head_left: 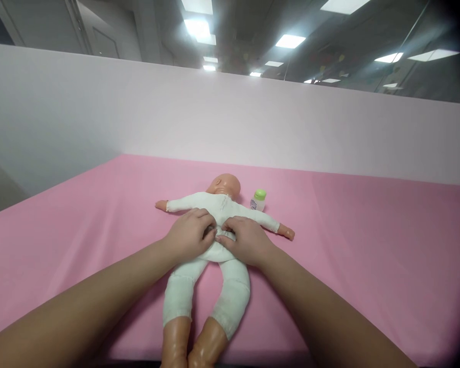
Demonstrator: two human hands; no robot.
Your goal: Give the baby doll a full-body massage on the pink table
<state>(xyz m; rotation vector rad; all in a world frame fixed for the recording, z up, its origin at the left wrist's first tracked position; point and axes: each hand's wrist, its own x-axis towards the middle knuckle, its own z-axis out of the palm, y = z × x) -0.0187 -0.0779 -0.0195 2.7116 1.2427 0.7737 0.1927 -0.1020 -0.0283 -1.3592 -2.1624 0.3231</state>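
Note:
A baby doll (pixel 225 204) with a white cloth body lies stretched out, arms spread wide and feet toward me. Its bald plastic head (pixel 230 184) is at the far end, and no face shows. Both my hands rest on the middle of its torso, close together. My left hand (pixel 191 232) has curled fingers, with thumb and fingertips pinching at the cloth. Mirroring it, my right hand (pixel 249 239) also pinches the cloth with bent fingers. A small bottle (pixel 258 201) with a green cap stands beside the doll's head, behind its right-hand arm.
Pink sheeting (pixel 360 255) covers the surface under the doll, with light creases at left. A white panel (pixel 230 120) rises along the back and left side. Beyond it are glass and lit ceiling panels (pixel 290 41).

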